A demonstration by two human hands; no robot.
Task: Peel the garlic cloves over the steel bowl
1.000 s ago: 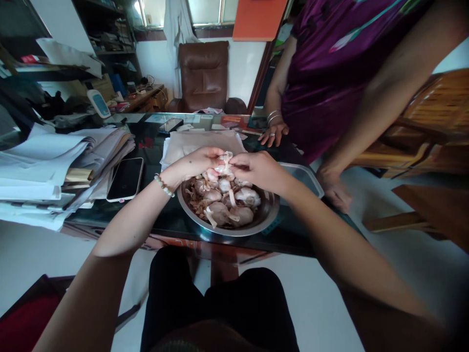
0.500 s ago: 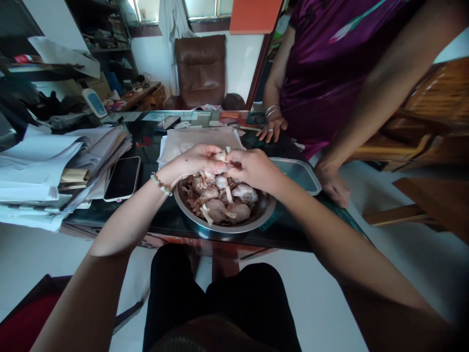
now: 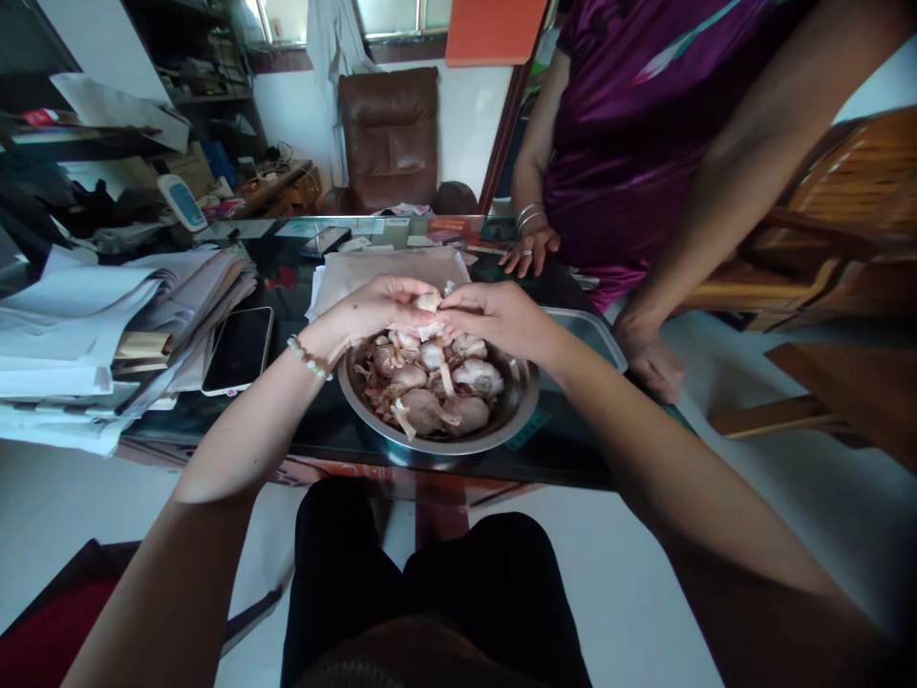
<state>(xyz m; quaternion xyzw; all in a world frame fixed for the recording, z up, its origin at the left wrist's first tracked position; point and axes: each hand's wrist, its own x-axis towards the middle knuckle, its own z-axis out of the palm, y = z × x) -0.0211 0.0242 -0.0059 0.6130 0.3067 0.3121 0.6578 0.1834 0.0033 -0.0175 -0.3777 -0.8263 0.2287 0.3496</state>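
A steel bowl (image 3: 526, 406) full of garlic bulbs (image 3: 422, 411) and loose papery skins sits near the front edge of the desk. Over its far rim my two hands meet around a pale garlic bulb (image 3: 429, 302). My left hand (image 3: 383, 308), with a beaded bracelet at the wrist, is closed on the bulb from the left. From the right, the fingers of my right hand (image 3: 498, 315) pinch at the same bulb. Much of the bulb is covered by my fingers.
Left of the bowl lie a phone (image 3: 239, 350) and a tall stack of papers (image 3: 78, 325). A clear plastic container (image 3: 608, 346) is at the right, beside another person's hand (image 3: 650, 363). That person's other hand (image 3: 531, 250) rests on the desk. Papers (image 3: 391, 272) lie behind the bowl.
My right hand has shifted slightly, its fingers now flatter and more stretched toward the bulb. The bulb remains between both hands, and the bowl stays in place.
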